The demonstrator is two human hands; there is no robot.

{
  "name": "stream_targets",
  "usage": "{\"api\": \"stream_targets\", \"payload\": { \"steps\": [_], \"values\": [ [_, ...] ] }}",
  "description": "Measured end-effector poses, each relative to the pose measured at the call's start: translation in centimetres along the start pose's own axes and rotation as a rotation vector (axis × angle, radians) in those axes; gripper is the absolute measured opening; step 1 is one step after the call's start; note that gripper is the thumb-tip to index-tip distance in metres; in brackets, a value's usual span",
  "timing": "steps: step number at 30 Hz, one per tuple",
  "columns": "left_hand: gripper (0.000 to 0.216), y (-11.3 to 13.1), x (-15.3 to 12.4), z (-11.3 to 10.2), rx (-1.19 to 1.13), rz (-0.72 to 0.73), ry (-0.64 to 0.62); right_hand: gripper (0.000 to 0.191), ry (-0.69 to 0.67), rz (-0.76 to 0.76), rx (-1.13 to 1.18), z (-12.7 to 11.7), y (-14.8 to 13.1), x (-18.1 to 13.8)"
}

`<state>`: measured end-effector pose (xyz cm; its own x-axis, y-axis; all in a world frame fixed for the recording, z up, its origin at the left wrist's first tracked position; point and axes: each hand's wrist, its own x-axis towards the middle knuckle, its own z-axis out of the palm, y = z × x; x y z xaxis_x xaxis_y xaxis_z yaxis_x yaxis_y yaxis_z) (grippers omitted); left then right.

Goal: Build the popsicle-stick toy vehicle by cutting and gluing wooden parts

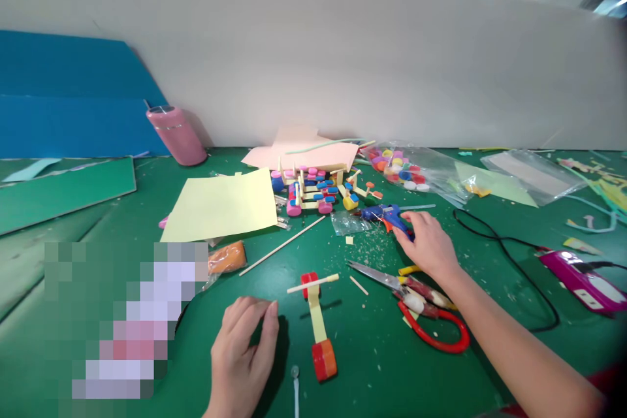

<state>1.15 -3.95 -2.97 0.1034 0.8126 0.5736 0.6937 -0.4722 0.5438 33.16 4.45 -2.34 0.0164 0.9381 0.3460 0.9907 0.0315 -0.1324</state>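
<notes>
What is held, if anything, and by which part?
Right hand is at the glue gun's handle; a firm grip can't be confirmed. Left hand holds nothing visible.

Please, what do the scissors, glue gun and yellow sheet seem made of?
Scissors: blades probably steel, grey and shiny; red handle likely plastic, smooth and evenly coloured. Glue gun: probably hard plastic, with a smooth blue body. Yellow sheet: paper or thin card, matte, with straight edges.

The model (317, 319) lies flat, a pale yellow strip (316, 308) with red at its far end and a red-and-orange pair of caps (324, 360) at its near one. A stick (311, 284) (yellow-tipped on the right) crosses its far end. The blue glue gun (385, 213) is beyond the model, rightward, nozzle pointing left.
</notes>
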Motion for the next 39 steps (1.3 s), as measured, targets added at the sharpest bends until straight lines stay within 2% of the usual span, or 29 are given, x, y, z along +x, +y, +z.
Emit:
{"api": "stream_targets", "payload": {
  "steps": [3, 6, 9, 15, 18, 21, 24, 27, 30, 34, 35, 37, 39],
  "values": [
    [0.01, 0.0, 0.0, 0.0, 0.002, 0.001, -0.011, 0.023, -0.048, -0.109, 0.034, -1.2, -2.1, 0.0],
    [0.009, 0.1, 0.1, 0.0, 0.011, 0.003, -0.017, 0.014, -0.206, -0.312, 0.086, -1.6, -4.7, 0.2],
    [0.01, 0.2, 0.2, 0.0, 0.022, -0.003, -0.006, 0.013, -0.315, -0.429, 0.06, -1.3, -6.6, 0.9],
    [0.011, 0.3, 0.2, -0.1, 0.018, -0.009, 0.01, 0.02, -0.431, -0.444, -0.081, -0.6, -8.4, 2.6],
    [0.01, 0.3, 0.2, -0.1, 0.015, -0.014, 0.008, 0.017, -0.497, -0.443, -0.112, -0.5, -8.7, 3.0],
    [0.01, 0.3, 0.1, -0.1, 0.015, -0.031, 0.011, 0.024, -0.524, -0.435, -0.089, -0.2, -8.7, 3.2],
    [0.012, 0.3, 0.2, -0.1, 0.022, -0.055, 0.008, 0.014, -0.503, -0.41, -0.009, 0.0, -8.5, 3.4],
    [0.012, 0.1, 0.1, -0.1, 0.023, -0.067, 0.008, 0.01, -0.449, -0.35, 0.128, -0.7, -8.0, 3.3],
    [0.01, -0.1, -0.1, -0.2, 0.001, -0.06, 0.026, 0.012, -0.409, -0.273, 0.318, -2.7, -7.5, 2.4],
    [0.011, 1.4, -0.5, -0.7, -0.07, -0.036, 0.066, 0.019, -0.464, -0.229, 0.602, -5.6, -7.5, -1.0],
    [0.013, 2.2, -0.5, -0.9, -0.105, -0.021, 0.059, 0.022, -0.486, -0.209, 0.7, -6.0, -7.7, -2.1],
    [0.016, 4.2, -0.4, -1.1, -0.208, -0.029, 0.072, 0.018, -0.598, -0.009, 1.177, -6.4, -8.4, -4.1],
    [0.014, 6.1, -0.3, -1.1, -0.343, -0.09, -0.047, 0.014, -0.659, 0.126, 1.451, -6.3, -9.4, -5.8]
  ]
}}
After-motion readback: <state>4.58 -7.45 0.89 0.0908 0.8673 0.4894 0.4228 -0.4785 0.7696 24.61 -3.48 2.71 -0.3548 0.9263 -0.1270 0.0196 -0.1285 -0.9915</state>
